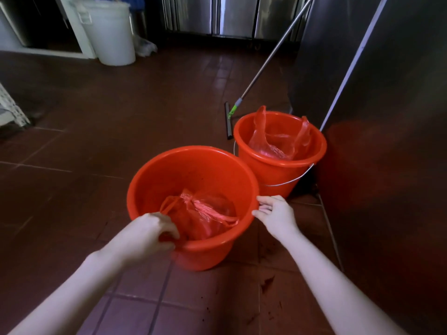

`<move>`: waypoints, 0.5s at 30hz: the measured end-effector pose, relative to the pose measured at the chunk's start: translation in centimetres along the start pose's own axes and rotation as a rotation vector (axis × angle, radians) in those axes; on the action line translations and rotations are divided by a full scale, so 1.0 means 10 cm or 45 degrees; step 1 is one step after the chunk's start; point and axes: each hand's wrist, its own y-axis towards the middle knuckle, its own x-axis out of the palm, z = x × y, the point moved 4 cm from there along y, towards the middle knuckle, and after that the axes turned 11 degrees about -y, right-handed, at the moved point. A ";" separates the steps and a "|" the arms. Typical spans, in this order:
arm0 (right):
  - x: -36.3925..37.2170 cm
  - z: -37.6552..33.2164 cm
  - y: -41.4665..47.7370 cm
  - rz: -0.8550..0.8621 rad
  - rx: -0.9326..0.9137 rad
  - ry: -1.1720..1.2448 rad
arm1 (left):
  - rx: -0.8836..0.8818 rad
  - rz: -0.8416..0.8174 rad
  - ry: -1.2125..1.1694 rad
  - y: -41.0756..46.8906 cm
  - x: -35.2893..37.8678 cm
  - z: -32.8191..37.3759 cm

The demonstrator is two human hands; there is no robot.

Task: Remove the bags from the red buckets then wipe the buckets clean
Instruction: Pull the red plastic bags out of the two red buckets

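Head view: left hand [151,234] grips glossy round bucket [191,150] rim; right hand [274,213], fingers straight, touches it.

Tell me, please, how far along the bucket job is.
Done: nothing yet; both bags sit inside. In hand: the left hand seems to pinch the tied red plastic bag in the near red plastic bucket, the right hand touching its rim. Left: the open red bag in the far red bucket, then wiping both.
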 end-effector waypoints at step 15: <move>-0.47 -0.13 1.23 0.174 -0.221 -1.121 | -0.300 0.417 0.106 0.79 0.03 -0.19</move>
